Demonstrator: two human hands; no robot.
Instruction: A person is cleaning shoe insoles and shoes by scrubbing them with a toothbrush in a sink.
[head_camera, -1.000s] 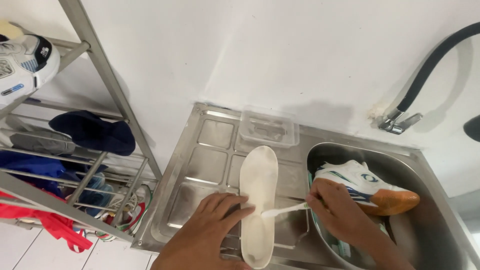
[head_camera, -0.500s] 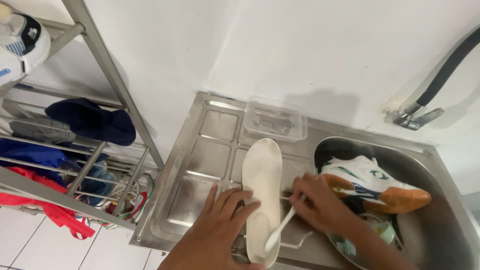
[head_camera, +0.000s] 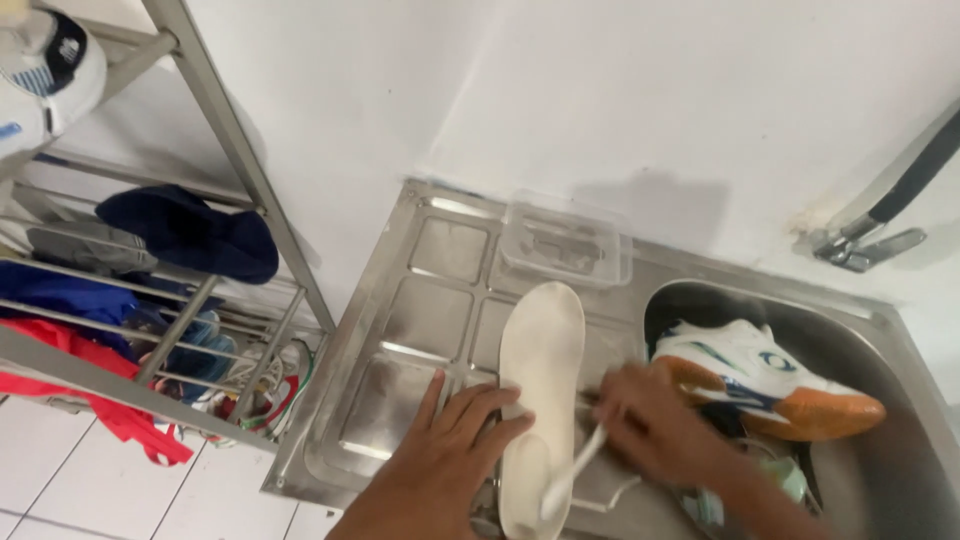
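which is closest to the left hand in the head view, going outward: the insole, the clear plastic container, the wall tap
1. white insole: under the left hand fingers, on the drainboard.
2. clear plastic container: beyond the insole, at the wall.
3. wall tap: far right, above the sink.

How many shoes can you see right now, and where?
2. One white sneaker with an orange sole lies in the sink basin; another shoe sits atop the metal rack, upper left. Others may be hidden.
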